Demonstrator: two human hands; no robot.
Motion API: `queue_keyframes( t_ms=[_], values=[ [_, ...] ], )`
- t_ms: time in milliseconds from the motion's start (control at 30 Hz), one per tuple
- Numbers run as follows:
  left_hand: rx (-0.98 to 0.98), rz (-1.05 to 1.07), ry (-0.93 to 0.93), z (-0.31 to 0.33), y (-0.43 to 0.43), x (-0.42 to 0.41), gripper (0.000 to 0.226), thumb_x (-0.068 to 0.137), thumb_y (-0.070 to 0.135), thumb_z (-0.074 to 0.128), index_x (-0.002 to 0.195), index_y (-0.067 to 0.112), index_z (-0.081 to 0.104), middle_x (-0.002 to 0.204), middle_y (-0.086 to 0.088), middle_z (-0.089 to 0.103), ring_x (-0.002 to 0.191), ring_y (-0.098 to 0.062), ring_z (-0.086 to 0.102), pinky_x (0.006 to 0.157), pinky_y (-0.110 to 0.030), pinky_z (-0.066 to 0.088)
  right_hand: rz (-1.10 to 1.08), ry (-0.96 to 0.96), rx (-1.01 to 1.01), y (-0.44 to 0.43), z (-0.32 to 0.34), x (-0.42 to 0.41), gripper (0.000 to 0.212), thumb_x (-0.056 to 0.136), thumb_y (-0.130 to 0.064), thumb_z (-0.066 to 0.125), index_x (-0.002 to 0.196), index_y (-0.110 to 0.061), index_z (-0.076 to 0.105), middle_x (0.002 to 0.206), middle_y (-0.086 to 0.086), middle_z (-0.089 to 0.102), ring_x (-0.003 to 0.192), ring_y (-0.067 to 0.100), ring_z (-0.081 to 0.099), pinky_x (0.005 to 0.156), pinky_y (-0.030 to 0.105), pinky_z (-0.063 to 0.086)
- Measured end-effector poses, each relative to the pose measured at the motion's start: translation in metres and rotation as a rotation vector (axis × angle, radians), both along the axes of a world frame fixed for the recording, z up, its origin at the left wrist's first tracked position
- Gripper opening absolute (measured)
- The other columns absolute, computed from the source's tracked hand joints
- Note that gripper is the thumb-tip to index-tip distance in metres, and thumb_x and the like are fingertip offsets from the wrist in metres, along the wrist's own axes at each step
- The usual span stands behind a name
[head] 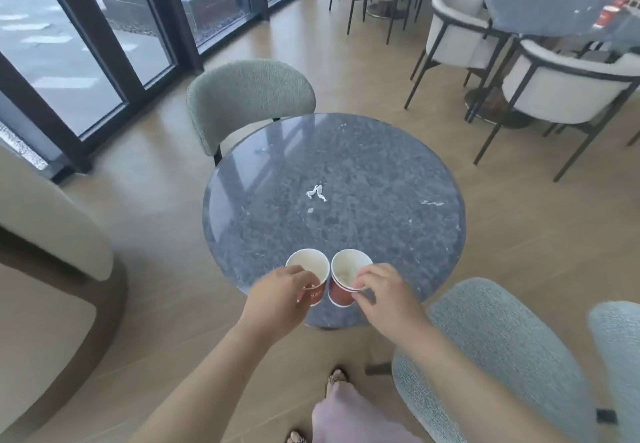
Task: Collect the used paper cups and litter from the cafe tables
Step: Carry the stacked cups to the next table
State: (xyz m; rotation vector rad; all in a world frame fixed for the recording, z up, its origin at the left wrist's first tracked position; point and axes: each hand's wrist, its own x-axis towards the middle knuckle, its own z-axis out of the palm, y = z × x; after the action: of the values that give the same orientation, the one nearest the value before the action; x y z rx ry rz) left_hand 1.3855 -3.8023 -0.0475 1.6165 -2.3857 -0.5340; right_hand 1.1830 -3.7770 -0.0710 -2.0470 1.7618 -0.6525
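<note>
Two red paper cups with white insides stand side by side at the near edge of a round grey stone table (381,172). My left hand (277,299) grips the left cup (308,266) by its side. My right hand (384,299) pinches the rim of the right cup (346,271), which looks like two cups nested together. A twisted scrap of white paper (317,193) lies near the table's middle, and a smaller white scrap (433,203) lies toward the right edge.
A green-grey chair (249,96) stands behind the table, a blue-grey chair (495,356) at the near right. A beige sofa (45,235) fills the left. At the far right, a square dark table (540,10) carries two more red cups (613,10) among white armchairs.
</note>
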Motion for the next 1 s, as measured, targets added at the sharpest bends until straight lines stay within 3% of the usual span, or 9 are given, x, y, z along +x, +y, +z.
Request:
queue_keyframes(
  t_ms=[133,333,467,567,767,900,1000],
  values=[
    [0.042,-0.025,-0.04,-0.013,-0.062,-0.011,0.021,0.084,0.023,0.052,0.101,0.029,0.064,0.102,0.009,0.063,0.096,-0.018,0.058,0.068,-0.032,0.05,-0.049,0.022,0.02,-0.058,-0.012,-0.01,0.005,0.076,-0.01,0.067,0.081,-0.012,0.067,0.096,-0.002,0.065,0.099,0.02,0.053,0.075,0.032,0.048],
    [0.088,-0.025,-0.099,-0.03,-0.144,-0.029,0.019,0.085,0.022,0.05,0.099,0.027,0.062,0.104,0.009,0.061,0.101,-0.018,0.055,0.067,-0.03,0.047,-0.066,0.085,0.081,-0.13,-0.036,-0.024,0.007,0.079,-0.015,0.06,0.084,-0.015,0.065,0.097,-0.004,0.063,0.098,0.019,0.051,0.069,0.027,0.042],
    [0.109,-0.044,-0.152,-0.043,-0.18,-0.04,0.018,0.085,0.022,0.049,0.098,0.024,0.062,0.104,0.006,0.06,0.102,-0.02,0.055,0.069,-0.031,0.046,-0.027,0.068,0.134,-0.162,-0.046,-0.027,0.004,0.079,-0.013,0.061,0.081,-0.014,0.064,0.096,-0.001,0.063,0.097,0.022,0.051,0.076,0.035,0.047],
    [0.146,-0.042,-0.168,-0.053,-0.193,-0.043,0.02,0.085,0.023,0.048,0.099,0.026,0.062,0.106,0.008,0.06,0.103,-0.019,0.055,0.071,-0.032,0.049,-0.029,0.101,0.171,-0.175,-0.052,-0.029,0.004,0.08,-0.013,0.059,0.082,-0.015,0.062,0.097,-0.002,0.062,0.098,0.021,0.051,0.073,0.033,0.045],
    [0.212,-0.064,-0.137,-0.07,-0.214,-0.04,0.02,0.085,0.026,0.052,0.102,0.029,0.062,0.109,0.012,0.059,0.106,-0.015,0.054,0.076,-0.03,0.049,-0.029,0.083,0.194,-0.186,-0.06,-0.029,0.007,0.081,-0.022,0.062,0.087,-0.018,0.063,0.097,-0.006,0.062,0.098,0.019,0.051,0.074,0.032,0.045],
    [0.234,-0.081,-0.09,-0.073,-0.222,-0.041,0.025,0.081,0.042,0.06,0.103,0.031,0.061,0.111,0.015,0.058,0.105,-0.012,0.054,0.076,-0.028,0.046,-0.014,0.032,0.187,-0.193,-0.054,-0.029,0.025,0.076,-0.039,0.067,0.092,-0.02,0.064,0.097,-0.009,0.063,0.098,0.016,0.051,0.082,0.033,0.047],
    [0.195,-0.045,-0.013,-0.071,-0.235,-0.04,0.025,0.079,0.05,0.06,0.098,0.033,0.062,0.104,0.017,0.059,0.1,-0.009,0.055,0.071,-0.024,0.043,-0.041,-0.02,0.119,-0.208,-0.045,-0.027,0.017,0.08,-0.037,0.062,0.089,-0.023,0.065,0.094,-0.011,0.064,0.096,0.015,0.052,0.084,0.034,0.044]
  ],
)
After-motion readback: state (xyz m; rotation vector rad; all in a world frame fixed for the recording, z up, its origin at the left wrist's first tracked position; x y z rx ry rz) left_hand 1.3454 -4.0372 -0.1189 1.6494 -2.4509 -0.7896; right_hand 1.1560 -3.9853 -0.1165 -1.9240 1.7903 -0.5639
